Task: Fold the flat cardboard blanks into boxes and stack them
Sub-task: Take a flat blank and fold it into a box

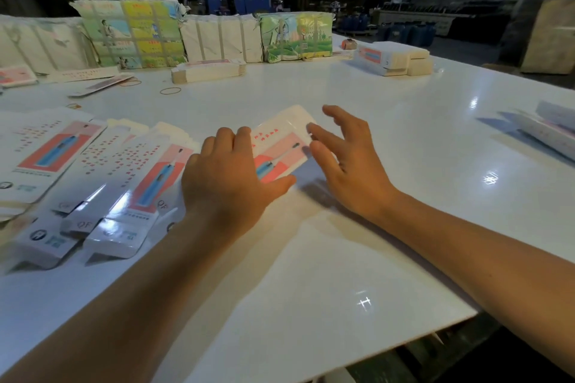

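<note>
A flat cardboard blank point(281, 141), white and pink with a blue toothbrush picture, lies on the white table point(311, 258) near the middle. My left hand point(228, 177) lies on its near left part, fingers curled over the edge and thumb stretched along its near side. My right hand point(345, 162) hovers at the blank's right end with fingers spread and relaxed, fingertips touching or just above it. To the left lie several fanned-out blanks point(124, 171) and folded boxes point(118, 236) of the same print.
Strapped bundles of printed card point(133, 34) line the table's far edge. A stack of blanks point(208, 71) and rubber bands point(170, 90) lie before them. Folded boxes point(392, 60) stand far right. More blanks point(547, 130) lie at the right edge. The table's near edge runs diagonally at lower right.
</note>
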The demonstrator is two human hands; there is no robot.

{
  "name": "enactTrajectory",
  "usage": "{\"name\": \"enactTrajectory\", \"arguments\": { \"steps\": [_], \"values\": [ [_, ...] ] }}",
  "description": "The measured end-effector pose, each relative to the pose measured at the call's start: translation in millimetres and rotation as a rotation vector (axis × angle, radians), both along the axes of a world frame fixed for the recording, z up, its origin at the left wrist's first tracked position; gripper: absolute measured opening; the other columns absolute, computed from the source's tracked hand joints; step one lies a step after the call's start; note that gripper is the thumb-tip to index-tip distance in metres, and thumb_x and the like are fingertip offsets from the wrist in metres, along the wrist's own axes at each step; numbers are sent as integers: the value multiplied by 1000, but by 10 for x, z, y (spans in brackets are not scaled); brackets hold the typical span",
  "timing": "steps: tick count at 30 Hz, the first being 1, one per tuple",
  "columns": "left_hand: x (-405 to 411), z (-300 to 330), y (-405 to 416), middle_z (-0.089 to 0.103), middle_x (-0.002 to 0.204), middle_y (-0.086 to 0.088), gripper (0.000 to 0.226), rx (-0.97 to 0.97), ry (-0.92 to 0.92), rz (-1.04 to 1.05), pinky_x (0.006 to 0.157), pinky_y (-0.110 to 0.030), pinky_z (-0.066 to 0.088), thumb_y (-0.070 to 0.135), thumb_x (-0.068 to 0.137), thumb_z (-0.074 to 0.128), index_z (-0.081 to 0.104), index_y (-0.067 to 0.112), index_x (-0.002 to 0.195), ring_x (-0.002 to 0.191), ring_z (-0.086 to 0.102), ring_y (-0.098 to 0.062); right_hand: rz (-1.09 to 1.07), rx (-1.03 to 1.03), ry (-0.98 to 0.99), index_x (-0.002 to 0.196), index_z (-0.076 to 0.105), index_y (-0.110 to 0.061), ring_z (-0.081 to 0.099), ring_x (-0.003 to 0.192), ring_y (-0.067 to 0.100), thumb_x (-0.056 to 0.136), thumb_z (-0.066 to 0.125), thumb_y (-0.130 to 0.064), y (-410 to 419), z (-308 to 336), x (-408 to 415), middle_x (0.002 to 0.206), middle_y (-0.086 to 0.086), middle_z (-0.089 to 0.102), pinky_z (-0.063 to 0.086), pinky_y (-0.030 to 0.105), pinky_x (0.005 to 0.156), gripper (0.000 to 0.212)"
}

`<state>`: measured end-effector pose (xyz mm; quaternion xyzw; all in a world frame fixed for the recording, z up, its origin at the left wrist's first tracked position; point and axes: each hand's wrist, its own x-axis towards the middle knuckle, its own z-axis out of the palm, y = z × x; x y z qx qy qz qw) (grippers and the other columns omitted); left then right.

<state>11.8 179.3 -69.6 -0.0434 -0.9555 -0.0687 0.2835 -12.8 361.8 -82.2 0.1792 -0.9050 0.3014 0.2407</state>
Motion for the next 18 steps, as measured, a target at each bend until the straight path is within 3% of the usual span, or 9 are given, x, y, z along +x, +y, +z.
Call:
{"name": "enactTrajectory", "arguments": {
  "steps": [5,7,10,14,18],
  "values": [
    [24,1,37,48,118,-5,85,-105,53,19,79,-26,40,75,75,40,32,15,135,104,49,-19,70,184,204,112,69,-6,39,127,36,93,50,-22,-55,32,98,137,17,49,36,39,101,31],
    [21,6,51,49,119,-7,83,-102,74,9,79,-27,40,73,78,37,32,14,136,105,49,-20,154,80,195,109,70,-6,41,126,33,91,54,-19,-134,30,144,136,15,49,32,34,104,28],
    [20,40,77,51,118,-8,83,-56,112,15,77,-28,40,72,78,41,34,12,136,102,50,-21,73,-47,161,129,54,-6,31,134,26,92,55,-23,-196,60,148,146,12,37,25,28,109,41],
    [8,34,91,50,119,-6,88,-89,107,38,77,-27,39,76,74,43,34,13,136,103,50,-20,-7,-158,43,120,59,-7,29,132,14,97,51,-20,-168,76,123,145,4,35,17,-1,96,27],
    [5,28,65,49,118,-6,86,-139,101,57,80,-28,39,76,75,40,32,13,135,104,48,-20,96,-387,-136,115,65,-6,44,117,6,94,55,-12,-175,78,80,135,0,46,35,8,94,24]
  ]
}}
